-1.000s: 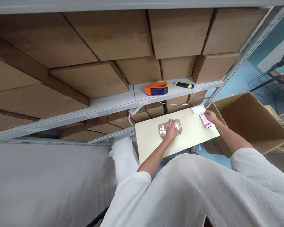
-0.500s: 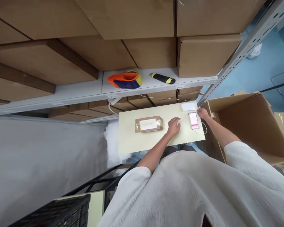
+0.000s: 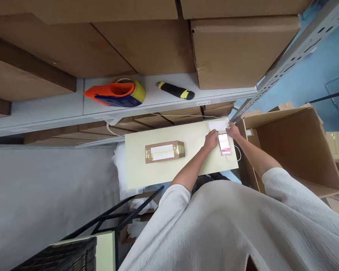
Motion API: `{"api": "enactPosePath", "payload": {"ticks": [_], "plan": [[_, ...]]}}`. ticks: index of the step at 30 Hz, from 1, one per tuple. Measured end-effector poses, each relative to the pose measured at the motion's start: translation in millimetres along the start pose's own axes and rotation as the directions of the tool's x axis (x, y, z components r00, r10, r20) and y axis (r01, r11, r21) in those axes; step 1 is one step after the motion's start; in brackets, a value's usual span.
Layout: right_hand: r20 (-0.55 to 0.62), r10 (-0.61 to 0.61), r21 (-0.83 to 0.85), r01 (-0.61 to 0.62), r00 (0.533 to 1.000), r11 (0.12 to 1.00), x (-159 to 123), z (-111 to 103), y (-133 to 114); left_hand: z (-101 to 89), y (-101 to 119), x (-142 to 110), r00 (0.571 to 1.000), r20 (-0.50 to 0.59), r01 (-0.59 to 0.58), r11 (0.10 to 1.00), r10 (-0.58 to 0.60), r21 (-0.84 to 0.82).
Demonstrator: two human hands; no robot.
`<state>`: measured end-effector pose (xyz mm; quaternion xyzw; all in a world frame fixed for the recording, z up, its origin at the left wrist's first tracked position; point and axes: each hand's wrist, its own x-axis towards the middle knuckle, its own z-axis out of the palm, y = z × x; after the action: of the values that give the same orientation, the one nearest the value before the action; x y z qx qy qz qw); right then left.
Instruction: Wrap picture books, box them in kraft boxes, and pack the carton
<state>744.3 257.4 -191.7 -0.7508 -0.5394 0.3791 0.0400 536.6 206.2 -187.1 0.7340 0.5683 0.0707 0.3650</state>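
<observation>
A white paper label (image 3: 217, 125) lies at the far right of the pale table, its edges partly hidden by my fingers. My left hand (image 3: 211, 140) has its fingers curled at the label's near edge, beside the phone. At the label's right edge, my right hand (image 3: 233, 131) pinches its corner. Just below the label is a phone (image 3: 224, 142) with a lit screen, between my two hands. A taped brown carton (image 3: 179, 149) with a white label on top lies farther left, apart from both hands.
The pale table (image 3: 138, 173) stands below a metal shelf (image 3: 169, 107) stacked with brown boxes. An orange and blue tape dispenser (image 3: 115, 93) and a black and yellow utility knife (image 3: 176, 91) lie on that shelf. A large open cardboard box (image 3: 290, 146) stands at the right.
My left hand has let go of the carton and moved right to the label. My right hand has moved from beside the phone to the label's edge. The view has shifted right.
</observation>
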Motion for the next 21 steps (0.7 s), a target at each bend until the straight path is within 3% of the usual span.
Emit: {"api": "enactPosePath", "payload": {"ticks": [5, 11, 16, 21], "plan": [[-0.037, 0.026, 0.062, -0.024, 0.999, 0.998, 7.4, 7.3, 3.3, 4.9, 9.5, 19.7, 0.997, 0.064, 0.043, 0.998, -0.045, 0.043], [-0.114, 0.015, 0.093, -0.004, 0.993, 0.996, 12.4, 8.5, 3.0, 2.2, 7.2, 20.5, 0.986, 0.145, 0.076, 0.994, -0.086, 0.076], [-0.165, -0.019, 0.153, 0.044, 0.986, 0.987, 8.7, 1.4, 2.8, -2.2, 9.1, 20.3, 0.986, 0.150, 0.068, 0.996, -0.076, 0.062], [-0.171, -0.118, 0.238, 0.157, 0.978, 0.959, 1.8, -4.5, 0.3, -7.5, 17.4, 28.1, 0.987, 0.096, 0.133, 0.990, -0.128, -0.042]]}}
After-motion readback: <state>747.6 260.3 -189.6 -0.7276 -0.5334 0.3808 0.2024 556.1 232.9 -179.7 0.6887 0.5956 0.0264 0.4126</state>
